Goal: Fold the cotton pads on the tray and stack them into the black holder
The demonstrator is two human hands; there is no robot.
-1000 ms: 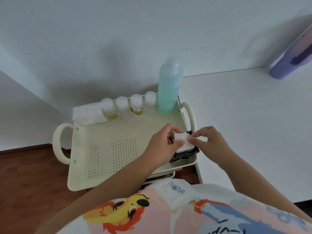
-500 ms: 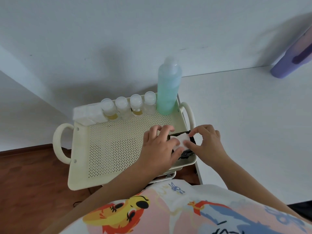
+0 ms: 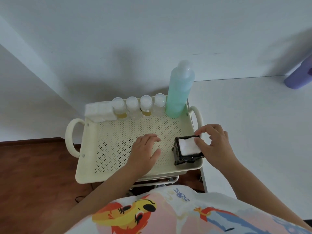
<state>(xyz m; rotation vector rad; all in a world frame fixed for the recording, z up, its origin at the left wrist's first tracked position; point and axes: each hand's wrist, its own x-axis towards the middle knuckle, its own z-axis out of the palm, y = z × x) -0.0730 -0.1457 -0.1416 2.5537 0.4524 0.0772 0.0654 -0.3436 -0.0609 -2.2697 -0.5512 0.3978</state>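
Our right hand [image 3: 213, 146] rests its thumb on the folded pad [image 3: 188, 146] sitting in the black holder [image 3: 187, 157] at the tray's [image 3: 118, 174] near right corner, fingers curled over the far rim, pressing rather than gripping. Our left hand [image 3: 145, 152] lies open and flat on the bare tray floor, holding nothing. To seat the pad well, we judge we should press evenly so the fold stays closed and square with the walls, then fetch from the stack [image 3: 99, 111] at the far left corner.
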